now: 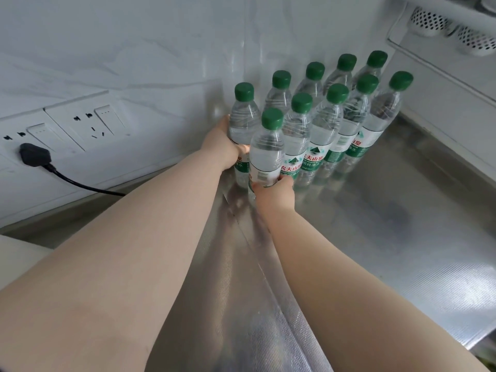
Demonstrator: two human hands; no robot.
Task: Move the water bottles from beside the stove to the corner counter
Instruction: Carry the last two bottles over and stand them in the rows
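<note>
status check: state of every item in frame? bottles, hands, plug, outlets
front bottle: upright, capped, gripped near its base by right hand
back-left bottle: upright, capped, gripped by left hand
other eight bottles: upright, capped, untouched, grouped in the corner
black plug: plugged into the wall outlet
middle outlet: nothing plugged in

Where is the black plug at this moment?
In the head view, the black plug is at the left edge, in a wall socket, left of the left hand.
</note>
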